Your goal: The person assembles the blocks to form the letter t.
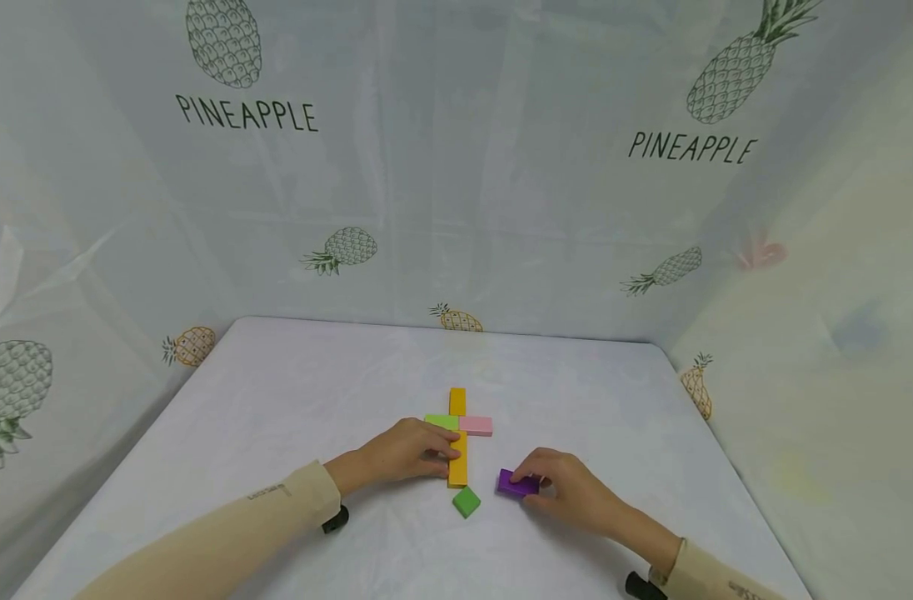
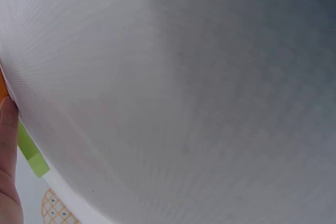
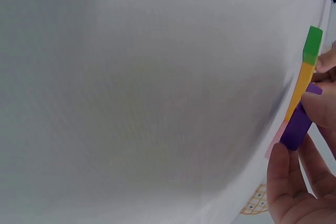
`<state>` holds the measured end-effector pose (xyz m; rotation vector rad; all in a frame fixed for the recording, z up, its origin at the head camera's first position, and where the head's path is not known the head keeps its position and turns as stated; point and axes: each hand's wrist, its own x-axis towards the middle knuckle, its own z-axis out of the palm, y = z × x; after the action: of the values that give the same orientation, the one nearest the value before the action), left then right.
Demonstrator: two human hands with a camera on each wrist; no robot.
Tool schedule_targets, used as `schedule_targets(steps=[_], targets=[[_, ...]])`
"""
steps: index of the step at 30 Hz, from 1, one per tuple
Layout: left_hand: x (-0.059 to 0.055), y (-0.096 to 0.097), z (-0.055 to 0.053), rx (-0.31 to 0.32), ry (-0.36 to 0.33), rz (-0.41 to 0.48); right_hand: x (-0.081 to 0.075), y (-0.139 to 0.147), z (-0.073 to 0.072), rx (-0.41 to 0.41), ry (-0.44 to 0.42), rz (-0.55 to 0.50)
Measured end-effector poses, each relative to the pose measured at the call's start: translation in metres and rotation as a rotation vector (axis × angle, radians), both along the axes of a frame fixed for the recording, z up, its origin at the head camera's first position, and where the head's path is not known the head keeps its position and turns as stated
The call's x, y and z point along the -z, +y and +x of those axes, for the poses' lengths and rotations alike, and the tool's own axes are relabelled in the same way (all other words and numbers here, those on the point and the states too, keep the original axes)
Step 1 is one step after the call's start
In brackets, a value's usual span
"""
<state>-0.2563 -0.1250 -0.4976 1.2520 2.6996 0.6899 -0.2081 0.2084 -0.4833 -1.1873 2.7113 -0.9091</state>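
Note:
My left hand has fingertips over a long yellow block, its thumb against the block's left side. Above it a light green block and a pink block lie end to end, forming a cross with a shorter yellow block behind. A green block lies cornerwise at the near end of the long yellow one. To the right, my right hand pinches a purple block between thumb and fingers. The purple block also shows in the right wrist view.
A white cloth covers the table, with its back edge well behind the blocks. Hanging cloth printed with pineapples surrounds the back and sides. Dark wrist devices sit at the cuffs of both sleeves.

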Motion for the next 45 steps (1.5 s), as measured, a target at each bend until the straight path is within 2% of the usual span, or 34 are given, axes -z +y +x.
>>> schedule_targets(steps=[9,22,32,45], targets=[[0.000,0.000,0.000,0.005,0.002,0.003,0.003,-0.002,0.005,-0.017,-0.026,0.032],[-0.001,0.000,0.000,0.000,0.005,0.001,0.004,-0.007,0.012,-0.060,-0.019,0.012],[-0.001,0.001,0.000,-0.013,-0.012,-0.003,0.005,-0.009,0.016,-0.080,-0.065,0.016],[0.001,0.000,-0.001,-0.010,0.003,-0.001,0.005,-0.012,0.017,-0.118,-0.036,0.038]])
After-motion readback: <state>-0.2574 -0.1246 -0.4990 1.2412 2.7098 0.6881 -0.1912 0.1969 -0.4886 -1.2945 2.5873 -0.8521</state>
